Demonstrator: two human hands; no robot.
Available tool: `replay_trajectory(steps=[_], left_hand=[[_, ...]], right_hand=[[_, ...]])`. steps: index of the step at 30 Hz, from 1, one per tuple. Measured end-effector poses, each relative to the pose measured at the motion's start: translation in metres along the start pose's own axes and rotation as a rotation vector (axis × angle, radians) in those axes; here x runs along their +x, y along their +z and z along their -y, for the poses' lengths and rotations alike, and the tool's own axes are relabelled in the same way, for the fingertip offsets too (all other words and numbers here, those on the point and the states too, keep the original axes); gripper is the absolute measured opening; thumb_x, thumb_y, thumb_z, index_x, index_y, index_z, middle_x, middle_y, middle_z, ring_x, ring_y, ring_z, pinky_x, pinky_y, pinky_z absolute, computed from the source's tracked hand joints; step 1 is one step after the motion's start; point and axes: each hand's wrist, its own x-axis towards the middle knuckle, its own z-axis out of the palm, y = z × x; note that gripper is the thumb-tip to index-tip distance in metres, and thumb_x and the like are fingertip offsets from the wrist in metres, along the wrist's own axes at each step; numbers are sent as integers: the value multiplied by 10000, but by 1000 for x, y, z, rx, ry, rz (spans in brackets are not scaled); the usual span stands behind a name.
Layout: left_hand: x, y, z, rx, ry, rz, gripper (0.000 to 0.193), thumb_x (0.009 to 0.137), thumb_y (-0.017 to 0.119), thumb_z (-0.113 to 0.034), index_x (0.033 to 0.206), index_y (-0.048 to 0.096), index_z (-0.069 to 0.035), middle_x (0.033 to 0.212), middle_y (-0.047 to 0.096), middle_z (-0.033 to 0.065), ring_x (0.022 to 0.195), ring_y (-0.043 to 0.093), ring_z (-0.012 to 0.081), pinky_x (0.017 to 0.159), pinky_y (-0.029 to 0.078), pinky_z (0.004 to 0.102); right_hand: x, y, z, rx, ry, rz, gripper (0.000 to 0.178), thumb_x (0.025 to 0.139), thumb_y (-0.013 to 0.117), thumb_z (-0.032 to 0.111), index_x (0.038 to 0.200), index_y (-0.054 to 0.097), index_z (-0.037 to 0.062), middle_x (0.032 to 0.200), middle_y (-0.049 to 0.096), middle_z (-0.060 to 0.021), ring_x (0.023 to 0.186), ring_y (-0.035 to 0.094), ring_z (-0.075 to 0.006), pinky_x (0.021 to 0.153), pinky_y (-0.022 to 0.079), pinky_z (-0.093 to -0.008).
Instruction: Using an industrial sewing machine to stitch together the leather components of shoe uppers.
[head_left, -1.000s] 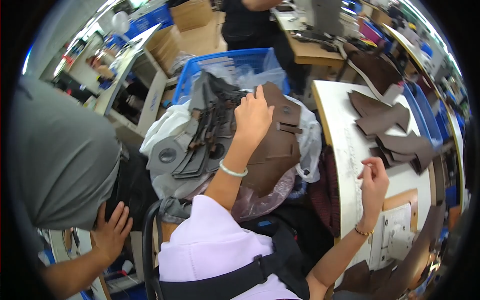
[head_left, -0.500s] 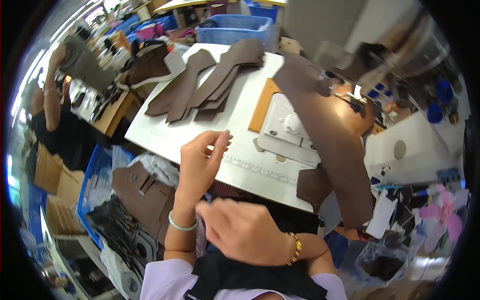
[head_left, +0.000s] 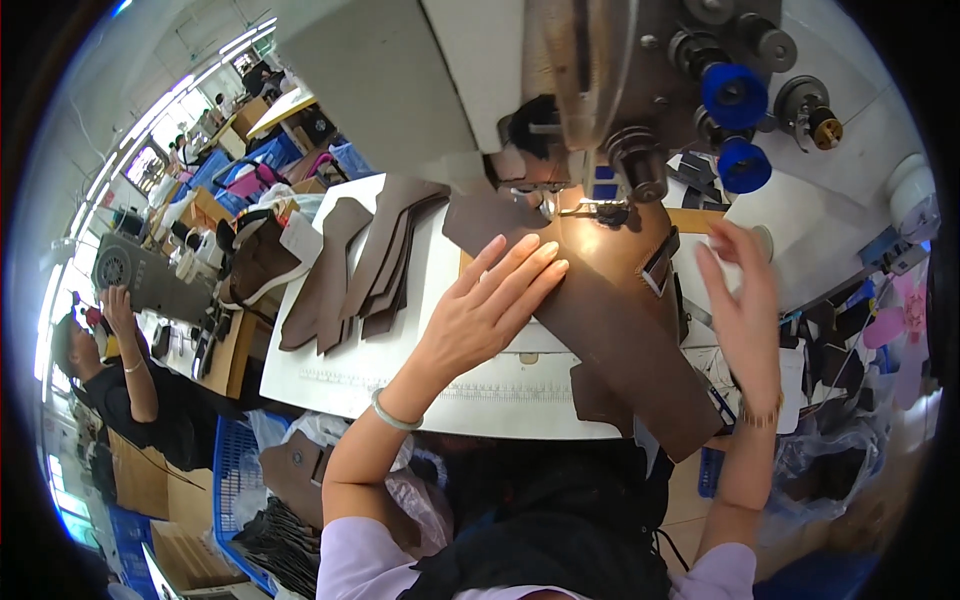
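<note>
A long brown leather-like piece slants across the sewing machine bed, its upper end beside the lit needle area. My left hand lies on the piece's left edge, palm down, fingers stretched and slightly apart. To the right of the piece, my right hand is raised with fingers loosely bent and thumb apart, holding nothing. It is nearest to a small dark buckle-like frame at the piece's right edge. The sewing machine head, with blue dials, fills the top of the view.
Several brown cut pieces lie on the white table at left. A smaller brown piece sits by the front edge. A blue basket of parts stands below left. A co-worker sits further left; a plastic bag hangs at right.
My hands have parted: the left moved right onto the brown piece, the right moved right and up beside it. The view has shifted, bringing the machine head close.
</note>
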Motion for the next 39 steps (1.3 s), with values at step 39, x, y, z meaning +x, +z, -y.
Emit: replay_trajectory(steps=[39], left_hand=[[16,35,8,-10,172,-379,283,749,725,-108,1022,736,-182,1054,632,48,1005,629,236,891,560,399]], right_hand=[[54,43,-42,882,404,663,527,679,863,223,1076,641,-44,918,690,-70,807,650,-111,745,525,-233]])
